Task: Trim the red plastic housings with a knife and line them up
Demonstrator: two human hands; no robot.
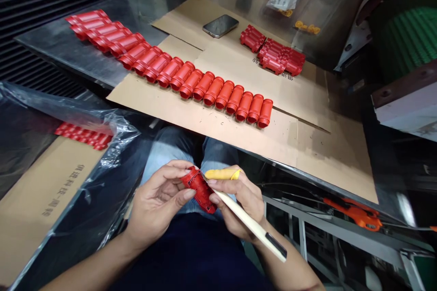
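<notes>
Gripping the red moulded tube [200, 190] with curled fingers of my left hand [159, 204], its long axis slanting down-right toward my right hand [235, 200], pinching a cream tool [249, 223]

Two hands [157, 204] hold one red plastic part [200, 190] and one cream pen-like tool [249, 220]; beyond them, the cardboard sheet [239, 136] carries one phone [220, 26] and over twenty more red parts [203, 85].

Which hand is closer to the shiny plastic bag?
Left. The left hand holds the red plastic part, just below and right of the clear plastic bag. The right hand, gripping a cream tool, is farther away, on the part's other side.
</notes>
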